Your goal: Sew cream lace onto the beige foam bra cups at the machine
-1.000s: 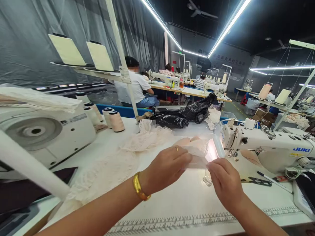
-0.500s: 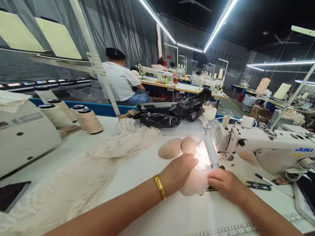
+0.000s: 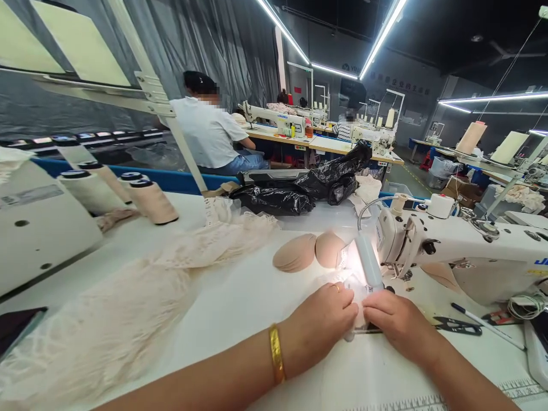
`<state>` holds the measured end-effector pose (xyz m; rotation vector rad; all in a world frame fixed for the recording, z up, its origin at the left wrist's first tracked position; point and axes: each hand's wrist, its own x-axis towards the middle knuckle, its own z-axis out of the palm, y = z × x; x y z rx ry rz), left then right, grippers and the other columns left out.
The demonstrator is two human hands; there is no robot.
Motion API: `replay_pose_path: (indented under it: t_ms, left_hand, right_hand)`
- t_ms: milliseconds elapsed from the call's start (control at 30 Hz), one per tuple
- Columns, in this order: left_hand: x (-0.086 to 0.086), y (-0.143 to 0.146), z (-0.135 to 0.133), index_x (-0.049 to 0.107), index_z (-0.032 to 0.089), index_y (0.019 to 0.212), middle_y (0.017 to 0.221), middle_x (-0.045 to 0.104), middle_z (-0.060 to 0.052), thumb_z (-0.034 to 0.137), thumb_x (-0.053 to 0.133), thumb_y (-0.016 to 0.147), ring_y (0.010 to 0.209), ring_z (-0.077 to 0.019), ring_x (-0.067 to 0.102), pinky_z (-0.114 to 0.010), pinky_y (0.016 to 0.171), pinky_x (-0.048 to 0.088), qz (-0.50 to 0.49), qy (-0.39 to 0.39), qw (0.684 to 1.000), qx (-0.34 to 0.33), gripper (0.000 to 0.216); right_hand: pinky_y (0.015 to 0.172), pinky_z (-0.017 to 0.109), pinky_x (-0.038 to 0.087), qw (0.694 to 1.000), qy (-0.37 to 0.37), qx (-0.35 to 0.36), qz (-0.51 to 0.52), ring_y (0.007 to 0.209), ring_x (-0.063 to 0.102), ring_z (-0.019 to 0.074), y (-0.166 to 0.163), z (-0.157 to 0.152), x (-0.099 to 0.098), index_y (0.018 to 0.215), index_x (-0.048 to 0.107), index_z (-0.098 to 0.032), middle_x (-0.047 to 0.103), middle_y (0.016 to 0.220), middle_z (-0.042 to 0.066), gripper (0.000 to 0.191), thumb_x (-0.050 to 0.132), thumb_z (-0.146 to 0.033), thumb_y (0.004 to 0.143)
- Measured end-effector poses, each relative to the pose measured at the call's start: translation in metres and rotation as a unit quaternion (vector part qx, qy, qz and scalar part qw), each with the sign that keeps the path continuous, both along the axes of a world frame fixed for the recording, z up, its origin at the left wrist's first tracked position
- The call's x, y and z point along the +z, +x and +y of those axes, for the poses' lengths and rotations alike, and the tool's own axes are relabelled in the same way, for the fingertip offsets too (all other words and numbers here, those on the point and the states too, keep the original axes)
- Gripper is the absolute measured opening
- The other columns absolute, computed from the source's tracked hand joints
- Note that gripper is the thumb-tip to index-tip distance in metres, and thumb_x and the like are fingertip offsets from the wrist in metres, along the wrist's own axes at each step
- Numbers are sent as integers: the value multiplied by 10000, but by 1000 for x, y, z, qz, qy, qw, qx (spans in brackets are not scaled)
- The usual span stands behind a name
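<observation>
My left hand (image 3: pixel 326 313), with a gold bangle on its wrist, is closed, its fingertips pinching a pale beige cup pad (image 3: pixel 360 317) beside the needle area of a white sewing machine (image 3: pixel 445 242). My right hand (image 3: pixel 396 317) faces it, thumb and fingers pinched on the pad's right edge. Most of the pad is hidden under my hands. White lace (image 3: pixel 345 261) lies just beyond them in the glare of a lamp (image 3: pixel 368 260). Two stacks of beige cup pads, a left stack (image 3: pixel 294 253) and a right stack (image 3: pixel 329 249), rest behind my left hand.
Cream lace fabric (image 3: pixel 141 308) spreads over the left of the table. Thread cones (image 3: pixel 153 201) stand behind it. Black plastic bags (image 3: pixel 274 200) lie at the back. Thread snips (image 3: pixel 458 326), a pen (image 3: pixel 488 325) and a ruler (image 3: pixel 522 388) are at right. A co-worker (image 3: pixel 209 125) sits beyond.
My left hand has come down and nearer to my right hand, now covering most of the pad. The right hand keeps its pinch. The view has shifted slightly.
</observation>
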<state>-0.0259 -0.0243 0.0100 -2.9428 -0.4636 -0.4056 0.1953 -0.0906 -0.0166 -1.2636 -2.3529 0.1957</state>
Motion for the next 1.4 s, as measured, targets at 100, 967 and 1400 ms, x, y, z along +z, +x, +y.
replay_pose_path:
  t_ms: [100, 967, 1400]
  left_hand:
    - [-18, -1, 4, 442, 198, 671, 776, 548, -34, -24, 541, 806, 711, -205, 480, -343, 653, 365, -66, 18, 998, 5, 279]
    - [-22, 7, 11, 573, 176, 796, 854, 644, -33, 110, 476, 980, 749, -191, 527, -357, 738, 393, -98, -22, 995, -25, 218]
    - [-15, 18, 59, 649, 180, 858, 918, 713, -29, 200, 572, 981, 870, -218, 597, -391, 894, 382, -80, -11, 992, -101, 147]
  right_hand:
    - [848, 366, 482, 997, 44, 1, -59, 1019, 588, 235, 4, -1, 1, 1185, 656, -267, 717, 1127, 63, 380, 387, -61, 1011]
    - [726, 325, 435, 997, 35, -19, -59, 846, 533, 219, 9, -5, 9, 1126, 631, -261, 626, 916, 47, 351, 443, -36, 932]
    - [588, 291, 389, 990, 69, -90, -85, 780, 530, 222, 7, 2, 0, 1142, 619, -219, 564, 854, 46, 278, 431, -95, 979]
